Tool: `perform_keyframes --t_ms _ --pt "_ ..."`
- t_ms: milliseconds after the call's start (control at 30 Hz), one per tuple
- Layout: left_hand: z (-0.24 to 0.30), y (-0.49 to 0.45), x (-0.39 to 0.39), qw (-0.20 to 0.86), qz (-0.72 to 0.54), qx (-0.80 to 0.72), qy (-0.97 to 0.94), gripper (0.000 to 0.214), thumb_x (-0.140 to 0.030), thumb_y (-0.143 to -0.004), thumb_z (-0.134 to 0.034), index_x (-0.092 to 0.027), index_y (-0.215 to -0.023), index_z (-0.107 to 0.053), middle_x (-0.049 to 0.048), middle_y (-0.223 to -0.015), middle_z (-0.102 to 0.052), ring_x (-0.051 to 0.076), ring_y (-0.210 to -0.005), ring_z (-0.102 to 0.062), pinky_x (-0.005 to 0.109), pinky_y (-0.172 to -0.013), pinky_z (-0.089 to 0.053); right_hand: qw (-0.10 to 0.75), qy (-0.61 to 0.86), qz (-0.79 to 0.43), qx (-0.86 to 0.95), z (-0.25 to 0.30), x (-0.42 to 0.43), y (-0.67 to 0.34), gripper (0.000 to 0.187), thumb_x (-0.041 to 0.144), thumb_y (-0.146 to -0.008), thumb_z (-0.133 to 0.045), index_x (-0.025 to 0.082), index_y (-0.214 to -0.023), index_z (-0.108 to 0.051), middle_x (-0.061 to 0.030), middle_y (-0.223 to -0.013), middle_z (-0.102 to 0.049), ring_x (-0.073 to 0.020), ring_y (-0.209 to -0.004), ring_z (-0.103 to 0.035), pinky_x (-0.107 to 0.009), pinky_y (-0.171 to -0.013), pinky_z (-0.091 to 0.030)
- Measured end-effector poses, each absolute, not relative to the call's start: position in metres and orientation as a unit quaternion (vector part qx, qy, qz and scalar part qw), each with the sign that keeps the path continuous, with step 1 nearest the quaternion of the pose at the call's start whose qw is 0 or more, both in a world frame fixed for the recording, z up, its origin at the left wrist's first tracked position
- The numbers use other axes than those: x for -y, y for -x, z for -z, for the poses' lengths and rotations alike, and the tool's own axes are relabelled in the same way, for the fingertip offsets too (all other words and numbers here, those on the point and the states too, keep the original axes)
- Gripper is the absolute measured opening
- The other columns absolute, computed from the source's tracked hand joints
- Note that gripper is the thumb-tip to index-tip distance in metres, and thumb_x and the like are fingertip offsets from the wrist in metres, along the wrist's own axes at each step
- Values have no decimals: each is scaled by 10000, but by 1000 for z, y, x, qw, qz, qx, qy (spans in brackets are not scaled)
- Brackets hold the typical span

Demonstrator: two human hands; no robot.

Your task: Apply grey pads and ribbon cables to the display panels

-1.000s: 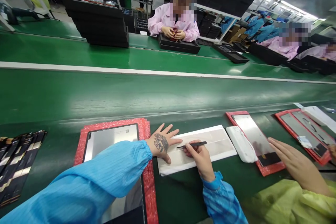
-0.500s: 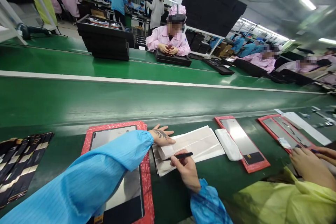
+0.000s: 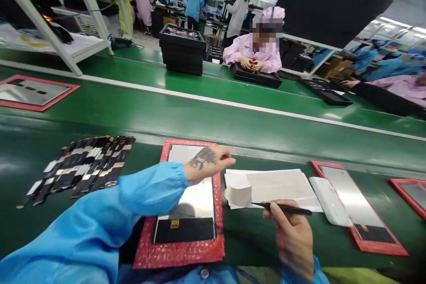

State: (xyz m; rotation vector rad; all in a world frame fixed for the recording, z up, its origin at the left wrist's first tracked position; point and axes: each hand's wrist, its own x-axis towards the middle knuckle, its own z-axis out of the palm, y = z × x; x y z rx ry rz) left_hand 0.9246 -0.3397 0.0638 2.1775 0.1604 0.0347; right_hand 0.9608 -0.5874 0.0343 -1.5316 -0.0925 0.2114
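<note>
While tweezers [image 3: 282, 208] are gripped by the right hand [image 3: 294, 237] at the sheets [image 3: 273, 184], the left hand [image 3: 208, 163] is curled over the panel [image 3: 196, 199], contents unseen.

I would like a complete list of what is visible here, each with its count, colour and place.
panels on pads: four, grey on red, near bench and belt
strips: many, black and gold, left
sheets: a few, white, centre
pouch: one, white, right of the sheets
trays: one stack, black, far side
belt: one, green, middle
person: one, pink coat, opposite
left hand: over the nearest panel
right hand: holds black tweezers
</note>
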Motion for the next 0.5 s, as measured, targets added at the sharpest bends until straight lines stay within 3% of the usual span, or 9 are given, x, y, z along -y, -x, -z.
perform_keyframes --t_ms 100,233,367,500 --pt "-52 -863 327 582 59 -175 -792 412 -571 -822 -530 -174 -717 -555 10 -635 -627 127 -530 -524 250 -502 -381 723 685 -78 49 -35 572 -950 339 421 -543 -898 228 -693 -664 14 -660 -647 -127 -505 -577 -255 -496 -541" --pt "-32 -818 328 731 137 -238 -624 552 -715 -682 -617 -181 -769 -508 -37 -610 -593 61 -390 -435 196 -370 -267 728 672 -90 99 -37 549 -937 317 404 -563 -894 239 -692 -657 5 -657 -659 -138 -486 -594 -266 -472 -543" --pt "-30 -811 330 804 111 -256 -525 533 -602 -547 -789 -165 -707 -528 -46 -552 -550 56 -415 -456 182 -372 -286 728 666 -109 122 -44 534 -926 309 411 -568 -895 245 -679 -658 -5 -637 -667 -147 -467 -594 -277 -454 -540" --pt "-35 -806 329 799 80 -265 -534 416 -494 -582 -782 -161 -672 -550 -37 -552 -550 59 -450 -441 187 -402 -318 725 668 -110 127 -46 536 -920 314 419 -560 -897 245 -659 -655 -15 -616 -664 -164 -457 -590 -302 -438 -534"
